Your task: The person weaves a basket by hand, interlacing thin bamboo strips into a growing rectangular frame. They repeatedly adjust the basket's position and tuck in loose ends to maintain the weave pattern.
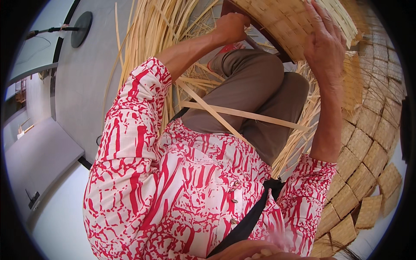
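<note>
A curved woven bamboo piece (pixel 277 21) with a dark brown edge stands at the top, beyond my knees. My left hand (pixel 232 28) is closed in a fist beside that dark edge; what it holds, if anything, is hidden. Over the right part of the weave lies my right hand (pixel 326 47), its fingers stretched out against the surface and pointing away from me. Two loose flat bamboo strips cross over my lap; one strip (pixel 247 113) spans both thighs.
Many long bamboo strips (pixel 147 26) lie in a heap at the upper left. Rows of small square woven bamboo pieces (pixel 359 147) cover the right side. A round dark stand base (pixel 81 29) and a grey panel (pixel 43 151) are at the left.
</note>
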Demonstrator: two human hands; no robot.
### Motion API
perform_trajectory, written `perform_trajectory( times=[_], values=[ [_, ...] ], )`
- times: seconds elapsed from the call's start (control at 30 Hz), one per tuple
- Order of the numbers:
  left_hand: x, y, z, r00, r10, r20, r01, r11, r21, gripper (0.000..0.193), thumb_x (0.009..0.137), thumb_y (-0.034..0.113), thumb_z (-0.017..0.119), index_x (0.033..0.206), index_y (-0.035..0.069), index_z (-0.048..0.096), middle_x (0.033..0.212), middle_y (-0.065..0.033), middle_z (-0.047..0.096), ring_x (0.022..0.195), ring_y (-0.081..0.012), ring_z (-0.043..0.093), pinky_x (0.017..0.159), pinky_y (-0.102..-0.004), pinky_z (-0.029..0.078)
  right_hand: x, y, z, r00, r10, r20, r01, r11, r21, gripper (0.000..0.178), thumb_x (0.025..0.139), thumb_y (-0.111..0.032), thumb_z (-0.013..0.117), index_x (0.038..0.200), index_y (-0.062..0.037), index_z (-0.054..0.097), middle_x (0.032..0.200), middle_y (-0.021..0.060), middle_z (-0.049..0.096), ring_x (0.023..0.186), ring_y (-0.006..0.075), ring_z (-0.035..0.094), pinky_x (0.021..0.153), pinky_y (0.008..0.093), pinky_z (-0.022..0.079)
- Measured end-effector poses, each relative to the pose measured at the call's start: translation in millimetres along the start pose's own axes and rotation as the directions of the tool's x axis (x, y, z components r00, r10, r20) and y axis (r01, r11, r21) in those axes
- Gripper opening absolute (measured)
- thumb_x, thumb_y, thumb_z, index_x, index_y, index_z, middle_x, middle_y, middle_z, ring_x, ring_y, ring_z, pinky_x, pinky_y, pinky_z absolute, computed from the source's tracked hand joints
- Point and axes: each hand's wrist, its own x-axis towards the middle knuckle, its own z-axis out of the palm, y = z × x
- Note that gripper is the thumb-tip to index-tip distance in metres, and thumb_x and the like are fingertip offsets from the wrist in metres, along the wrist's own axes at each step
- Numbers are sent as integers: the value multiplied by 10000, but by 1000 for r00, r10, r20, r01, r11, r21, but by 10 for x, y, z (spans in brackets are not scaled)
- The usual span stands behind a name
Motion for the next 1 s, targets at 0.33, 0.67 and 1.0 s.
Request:
perform_trajectory(
  times=[0.33, 0.67, 1.0],
  values=[
    [58, 468, -75, 988, 52, -142, -91, 955, -282, 195, 834, 255, 764, 967, 113, 780, 796, -96, 753, 746, -309, 732, 704, -423, 578, -4, 3, 16, 998, -38, -41, 38, 999, -15, 622, 778, -34, 586, 1399, -60, 590, 1462, 139, 571, 1342, 322, 524, 1127, 472, 392],
    [-86, 479, -66, 995, -39, -94, -27, 792, -610, 170, 922, 119, 755, 1064, 33, 718, 831, -83, 750, 720, -99, 670, 652, -297, 550, 20, 3, -36, 993, -53, -101, 56, 998, 30, 563, 790, -18, 571, 1352, -22, 618, 1418, 168, 594, 1330, 356, 526, 1118, 471, 384],
    [-139, 452, 72, 987, -23, -157, -111, 609, -785, 128, 953, 88, 729, 1068, 32, 732, 928, -22, 769, 835, -72, 672, 779, -266, 555, -11, 7, -2, 992, -44, -119, 51, 997, 60, 574, 769, 1, 577, 1340, -27, 624, 1407, 156, 600, 1328, 354, 525, 1113, 474, 391]
  ],
)
